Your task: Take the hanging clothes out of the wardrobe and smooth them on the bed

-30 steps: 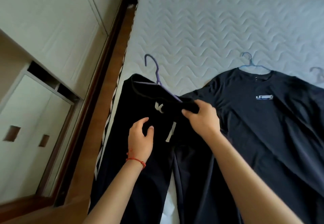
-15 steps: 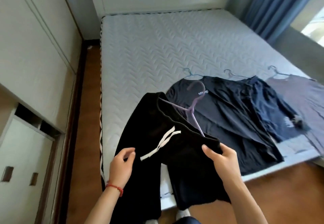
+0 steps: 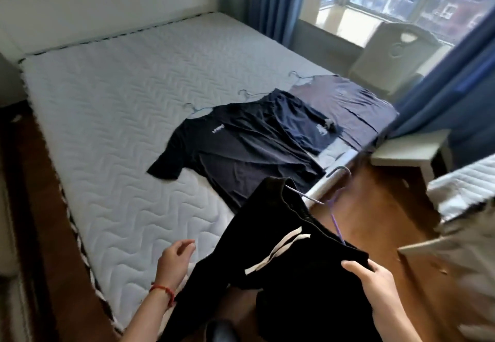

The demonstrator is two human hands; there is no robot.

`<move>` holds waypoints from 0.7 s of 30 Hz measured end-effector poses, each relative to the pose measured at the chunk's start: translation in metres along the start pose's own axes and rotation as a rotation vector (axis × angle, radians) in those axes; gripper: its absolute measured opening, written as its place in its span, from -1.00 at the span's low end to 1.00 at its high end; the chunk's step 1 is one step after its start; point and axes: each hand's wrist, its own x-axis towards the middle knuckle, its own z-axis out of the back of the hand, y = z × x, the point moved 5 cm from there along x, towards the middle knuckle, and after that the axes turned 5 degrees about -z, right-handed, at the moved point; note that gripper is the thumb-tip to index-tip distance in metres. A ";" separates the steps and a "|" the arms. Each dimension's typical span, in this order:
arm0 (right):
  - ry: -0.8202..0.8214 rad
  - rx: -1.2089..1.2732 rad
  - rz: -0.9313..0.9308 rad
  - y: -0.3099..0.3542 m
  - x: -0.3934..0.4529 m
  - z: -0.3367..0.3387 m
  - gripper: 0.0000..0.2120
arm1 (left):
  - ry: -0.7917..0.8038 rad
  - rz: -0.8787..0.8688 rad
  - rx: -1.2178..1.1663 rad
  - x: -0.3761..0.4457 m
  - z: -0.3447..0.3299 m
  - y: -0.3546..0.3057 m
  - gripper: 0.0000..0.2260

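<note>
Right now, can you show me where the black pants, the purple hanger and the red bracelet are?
black pants (image 3: pixel 292 269): head view, front panel below the white drawstring.
purple hanger (image 3: pixel 337 222): head view, its purple stem.
red bracelet (image 3: pixel 162 289): head view, cord across the left wrist.

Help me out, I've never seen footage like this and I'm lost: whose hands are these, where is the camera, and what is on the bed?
There is no machine here. A camera worn on a person's head looks down at their own hands. The right hand grips the waistband of black trousers that hang on a purple hanger. The left hand is open beside them and holds nothing. On the bed lie a black T-shirt, a dark blue garment and a greyish shirt, each on a hanger.
</note>
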 end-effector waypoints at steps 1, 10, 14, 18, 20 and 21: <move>-0.043 0.015 -0.004 -0.006 0.000 0.020 -0.96 | 0.020 0.009 0.023 -0.001 -0.015 0.000 -0.91; -0.179 0.159 0.044 -0.041 0.012 0.182 -0.88 | 0.234 0.021 0.164 -0.061 -0.190 -0.030 -0.90; -0.235 0.156 0.069 -0.053 0.035 0.229 -0.79 | 0.342 -0.022 0.256 -0.089 -0.263 -0.048 -0.90; -0.284 0.122 0.130 -0.050 0.052 0.262 -0.89 | 0.395 -0.045 0.337 -0.104 -0.311 -0.073 -0.87; -0.316 0.101 0.175 -0.039 0.062 0.278 -0.85 | 0.405 -0.047 0.364 -0.098 -0.329 -0.086 -0.88; -0.342 0.083 0.201 -0.032 0.068 0.285 -0.84 | 0.411 -0.053 0.371 -0.091 -0.337 -0.091 -0.89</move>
